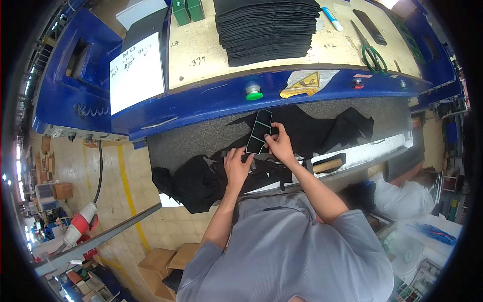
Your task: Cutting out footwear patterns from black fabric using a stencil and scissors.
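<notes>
A narrow cutting die (261, 130) with pale green edges and crossbars lies slanted on black sheet material (302, 128), which spreads over the grey cutting bed. My right hand (280, 144) holds the die at its right side, with the thumb over it and a finger along the edge. Just below and left of the die, my left hand (236, 166) rests on the black material. Its fingers are apart and the thumb lies close to the die's lower end. Crumpled black material (193, 183) hangs over the bed's near left edge.
Above the bed runs a blue press beam (201, 108) with a green button (253, 92) and a red button (357, 84). On top stand a stack of black cut pieces (266, 35), green-handled scissors (373, 56) and a marker (332, 18). Cardboard boxes (160, 264) sit lower left.
</notes>
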`<control>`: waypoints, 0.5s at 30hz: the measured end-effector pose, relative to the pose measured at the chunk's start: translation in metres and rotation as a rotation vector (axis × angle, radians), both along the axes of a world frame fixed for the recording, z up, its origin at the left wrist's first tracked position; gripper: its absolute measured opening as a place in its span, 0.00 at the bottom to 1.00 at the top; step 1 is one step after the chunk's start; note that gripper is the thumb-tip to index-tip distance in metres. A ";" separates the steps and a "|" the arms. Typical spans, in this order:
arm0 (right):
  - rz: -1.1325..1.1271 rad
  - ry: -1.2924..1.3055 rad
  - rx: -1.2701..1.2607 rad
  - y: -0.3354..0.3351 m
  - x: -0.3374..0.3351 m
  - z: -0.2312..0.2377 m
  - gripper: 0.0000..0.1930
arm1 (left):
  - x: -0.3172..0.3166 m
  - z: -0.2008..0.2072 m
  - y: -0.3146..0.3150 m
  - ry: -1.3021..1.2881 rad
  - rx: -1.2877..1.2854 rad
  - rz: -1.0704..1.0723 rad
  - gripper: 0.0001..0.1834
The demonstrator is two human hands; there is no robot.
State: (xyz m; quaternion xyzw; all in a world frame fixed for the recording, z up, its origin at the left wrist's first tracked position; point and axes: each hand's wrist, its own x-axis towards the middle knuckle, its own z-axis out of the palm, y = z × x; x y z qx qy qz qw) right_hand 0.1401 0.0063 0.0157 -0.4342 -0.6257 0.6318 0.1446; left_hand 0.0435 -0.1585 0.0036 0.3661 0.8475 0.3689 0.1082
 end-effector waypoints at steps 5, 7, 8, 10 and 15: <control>-0.048 0.059 0.020 -0.003 0.002 -0.010 0.23 | 0.000 0.000 0.001 0.008 0.030 -0.001 0.20; -0.072 0.060 0.038 -0.005 0.002 -0.011 0.23 | 0.000 -0.001 0.000 -0.002 0.030 -0.001 0.20; -0.077 0.061 0.033 -0.006 0.003 -0.010 0.23 | 0.000 -0.001 0.001 -0.009 0.031 0.001 0.20; -0.087 0.059 0.028 -0.006 0.004 -0.009 0.23 | 0.000 0.000 0.001 -0.019 0.031 -0.001 0.21; 0.092 0.092 -0.239 0.011 0.013 0.004 0.22 | -0.003 0.000 0.000 -0.097 -0.035 0.015 0.23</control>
